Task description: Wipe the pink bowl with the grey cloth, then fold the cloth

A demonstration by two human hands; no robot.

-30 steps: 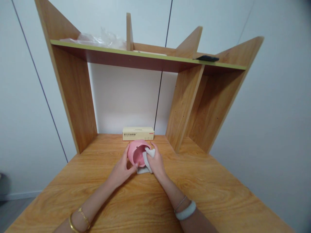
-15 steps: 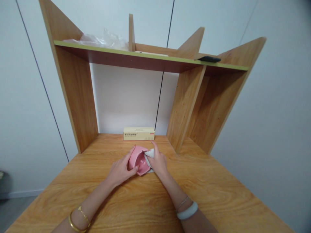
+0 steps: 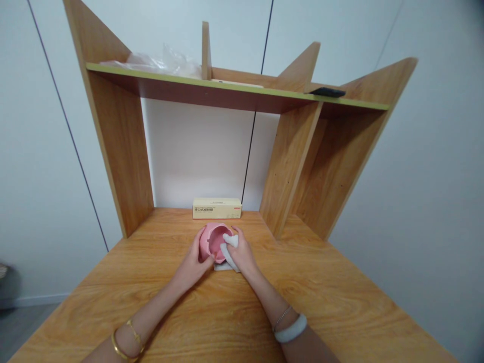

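Observation:
A pink bowl (image 3: 217, 241), glossy inside, is tilted with its opening towards me. My left hand (image 3: 195, 261) grips it from the left, thumb at the lower rim and fingers round the outer wall. On the other side, my right hand (image 3: 242, 253) is closed on a pale grey cloth (image 3: 229, 254), which is bunched at the bowl's right rim and reaches into the opening. Part of the cloth hangs below the bowl, near the tabletop. A small dark notch or mark shows at the bowl's left inner rim.
Behind the bowl stands a long cream box (image 3: 217, 208) with printed lettering. The wooden desk (image 3: 234, 322) carries a shelf unit (image 3: 295, 166) with upright panels on both sides. On its upper shelf lie a clear plastic bag (image 3: 162, 63) and a flat dark object (image 3: 328, 92).
The bowl has turned in my left hand, its dark notch passing from the upper right to the left side. More of the cloth now shows below the bowl.

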